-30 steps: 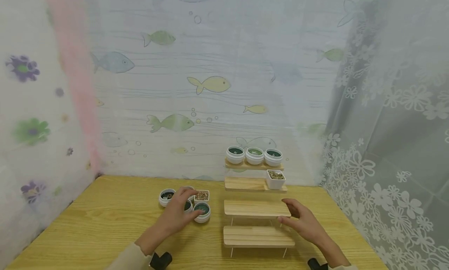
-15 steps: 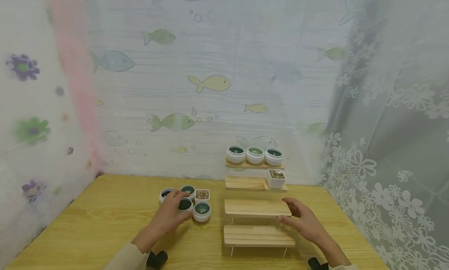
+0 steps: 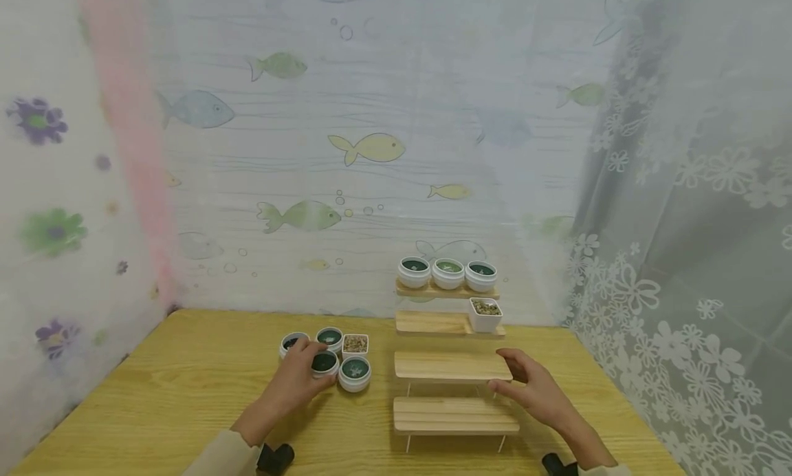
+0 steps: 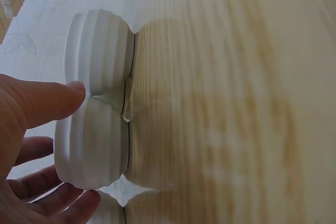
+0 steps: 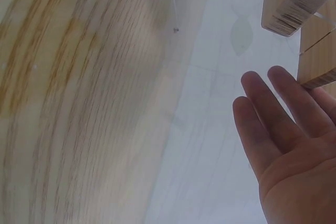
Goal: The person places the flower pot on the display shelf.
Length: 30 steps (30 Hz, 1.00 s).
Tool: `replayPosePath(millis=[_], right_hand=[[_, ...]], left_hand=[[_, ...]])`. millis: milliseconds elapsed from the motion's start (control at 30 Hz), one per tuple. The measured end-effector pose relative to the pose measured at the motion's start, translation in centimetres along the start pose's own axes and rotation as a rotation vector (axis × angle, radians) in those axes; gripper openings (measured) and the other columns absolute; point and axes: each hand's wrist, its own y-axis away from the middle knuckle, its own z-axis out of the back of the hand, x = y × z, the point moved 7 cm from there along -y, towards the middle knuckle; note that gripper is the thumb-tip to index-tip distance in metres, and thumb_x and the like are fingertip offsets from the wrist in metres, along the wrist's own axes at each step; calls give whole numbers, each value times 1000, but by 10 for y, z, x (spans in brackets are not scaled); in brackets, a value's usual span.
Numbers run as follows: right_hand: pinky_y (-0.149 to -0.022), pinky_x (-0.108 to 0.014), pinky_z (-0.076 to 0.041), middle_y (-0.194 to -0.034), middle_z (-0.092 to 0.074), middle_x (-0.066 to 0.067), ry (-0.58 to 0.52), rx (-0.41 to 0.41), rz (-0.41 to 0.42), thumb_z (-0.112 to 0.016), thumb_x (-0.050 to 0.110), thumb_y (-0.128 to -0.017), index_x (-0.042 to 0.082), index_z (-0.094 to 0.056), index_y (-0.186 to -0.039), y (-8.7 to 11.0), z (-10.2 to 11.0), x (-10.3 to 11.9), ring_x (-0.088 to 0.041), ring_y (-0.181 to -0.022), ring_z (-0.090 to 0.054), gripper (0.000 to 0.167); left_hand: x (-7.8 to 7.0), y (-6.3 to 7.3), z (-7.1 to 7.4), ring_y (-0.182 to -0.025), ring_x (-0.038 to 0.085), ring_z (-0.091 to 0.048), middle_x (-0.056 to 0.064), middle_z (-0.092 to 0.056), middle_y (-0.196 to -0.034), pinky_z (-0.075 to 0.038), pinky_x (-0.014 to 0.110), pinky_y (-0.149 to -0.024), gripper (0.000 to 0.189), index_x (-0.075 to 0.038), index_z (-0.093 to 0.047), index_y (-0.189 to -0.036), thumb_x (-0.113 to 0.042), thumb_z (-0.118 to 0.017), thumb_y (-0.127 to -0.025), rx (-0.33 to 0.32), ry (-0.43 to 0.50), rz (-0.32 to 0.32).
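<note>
My left hand [image 3: 297,377] grips a round white pot with dark green contents [image 3: 324,362], thumb on its right side and fingers on its left and far side. In the left wrist view, the thumb and fingertips lie against the white pot [image 4: 92,145], which sits on the table. My right hand [image 3: 532,388] holds the right end of a tiered wooden display stand [image 3: 452,366], thumb at the front edge and index finger at the back edge of one tier. In the right wrist view, the other fingers [image 5: 268,114] extend straight beside the stand; the thumb is hidden.
Around the gripped pot stand another dark pot [image 3: 291,342], a green pot [image 3: 330,337], a square pot of gravel [image 3: 355,344] and a teal pot [image 3: 355,373]. The stand's top tier bears three round pots [image 3: 448,274]; below is a square pot [image 3: 485,315]. Patterned curtains surround the table [image 3: 155,393].
My left hand has come down and left, from above the cluster onto the dark green pot, and its fingers have closed around it. The right hand stays at the stand.
</note>
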Motion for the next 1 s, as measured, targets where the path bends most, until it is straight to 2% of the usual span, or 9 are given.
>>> replayPosePath(millis=[300, 733, 1000], right_hand=[[-94, -48, -46, -145, -39, -24, 9, 1, 1, -70, 33, -88, 9, -44, -139, 1, 0, 1, -42, -127, -44, 62], [-94, -49, -46, -145, -38, -23, -6, 2, -9, -70, 34, -87, 10, -44, -139, 1, 0, 1, -42, -126, -44, 63], [-93, -48, -47, -145, -39, -24, -7, 1, -2, -70, 32, -87, 9, -44, -139, 1, 0, 0, -42, -126, -45, 62]], left_hand=[[10, -1, -4, -99, 30, -57, 19, -53, -111, -50, 44, -84, 55, 5, -59, -117, -19, -83, -74, 38, 13, 99], [9, 1, -1, -103, 32, -57, 21, -54, -113, -49, 46, -86, 57, 6, -58, -118, -20, -83, -74, 56, 24, 128], [13, 0, 1, -102, 33, -57, 23, -55, -114, -49, 46, -85, 56, 8, -60, -115, -20, -83, -72, 38, 38, 160]])
